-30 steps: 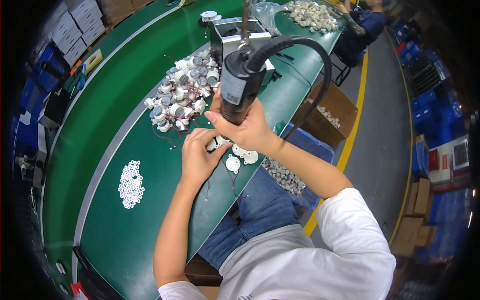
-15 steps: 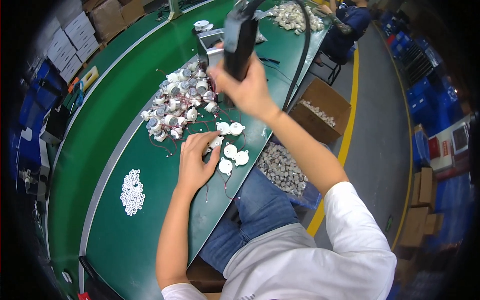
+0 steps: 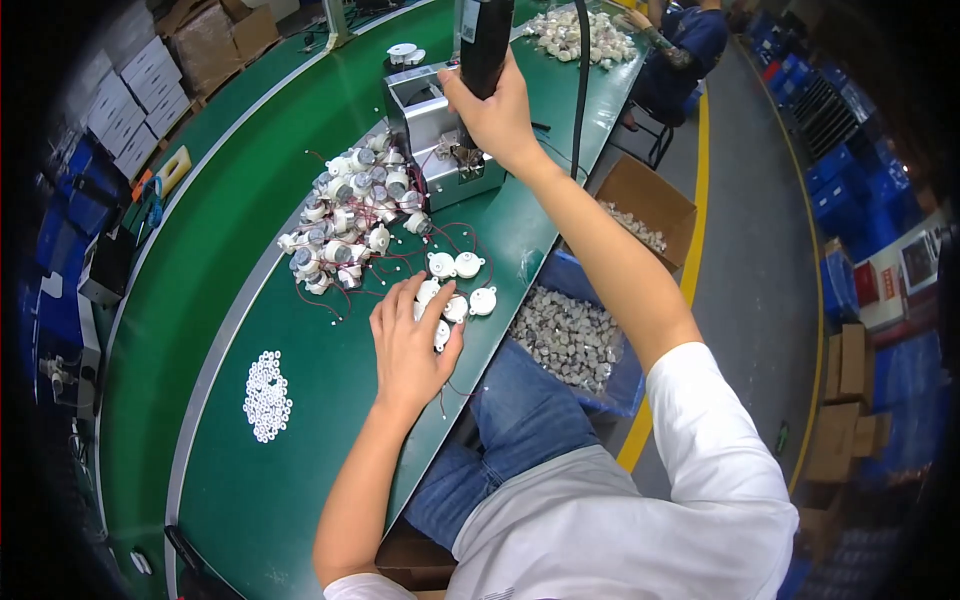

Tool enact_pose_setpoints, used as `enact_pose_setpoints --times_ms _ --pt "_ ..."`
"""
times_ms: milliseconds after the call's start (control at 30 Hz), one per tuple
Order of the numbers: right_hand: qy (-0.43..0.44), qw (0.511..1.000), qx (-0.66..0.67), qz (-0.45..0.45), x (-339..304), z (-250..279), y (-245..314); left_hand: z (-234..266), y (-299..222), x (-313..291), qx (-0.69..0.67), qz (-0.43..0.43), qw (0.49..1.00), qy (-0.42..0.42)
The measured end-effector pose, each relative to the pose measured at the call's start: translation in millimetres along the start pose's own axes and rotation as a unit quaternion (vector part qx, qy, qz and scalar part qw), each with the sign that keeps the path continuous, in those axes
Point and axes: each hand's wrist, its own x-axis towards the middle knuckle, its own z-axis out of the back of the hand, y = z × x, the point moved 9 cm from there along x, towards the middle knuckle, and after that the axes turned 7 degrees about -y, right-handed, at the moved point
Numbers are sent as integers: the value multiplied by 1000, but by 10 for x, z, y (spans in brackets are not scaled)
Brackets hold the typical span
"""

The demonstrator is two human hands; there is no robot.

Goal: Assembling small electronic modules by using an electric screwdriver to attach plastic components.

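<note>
In my right hand (image 3: 505,115) is a black electric screwdriver (image 3: 486,42), held upright with fingers wrapped round it. Its lower end is at the front of a silver screw feeder (image 3: 455,190), where small metal parts show. My left hand (image 3: 408,350) lies over a small group of white round parts (image 3: 467,265) with side ears and thin wires. Its fingers are spread and touch some of these parts, partly hiding them. Left of the feeder is a heap of white and grey motor-like parts (image 3: 345,215) with dark red wires.
Small white rings (image 3: 266,395) lie on the green table (image 3: 250,490) at the left. Beside my legs stands a blue bin (image 3: 625,375) of small parts, with a cardboard box (image 3: 655,200) beyond it. A person (image 3: 690,45) sits at the far right by another white heap.
My right hand has carried the screwdriver away from me to the feeder, which now shows more fully. My left hand has shifted right, over more of the white round parts.
</note>
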Motion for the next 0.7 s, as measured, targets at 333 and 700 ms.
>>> enact_pose_setpoints --times_ms 333,700 --pt "22 999 -7 -46 -235 -29 90 -5 9 45 17 -1 1000 -9" --pt "167 947 173 -214 -1370 -330 800 -22 71 60 12 9 1000 -8"
